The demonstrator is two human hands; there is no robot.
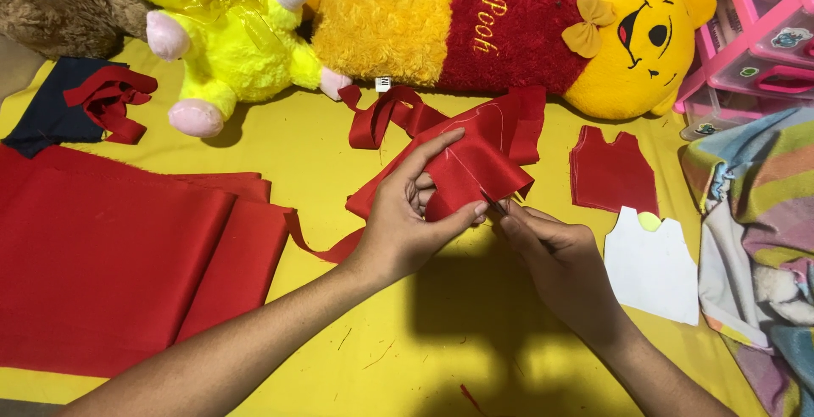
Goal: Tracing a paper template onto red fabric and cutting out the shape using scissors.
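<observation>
Light: bright, even, warm, apparently from above.
Shadows: a soft dark patch on the yellow sheet [475,315] under the hands; faint ones beside the plush toys.
Glare: none.
Focus: sharp centre, slightly softer edges.

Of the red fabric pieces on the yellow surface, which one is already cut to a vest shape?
The small red piece right of the hands, lying flat just above the white paper pattern of matching outline. The others are folded, strips, or held.
</observation>
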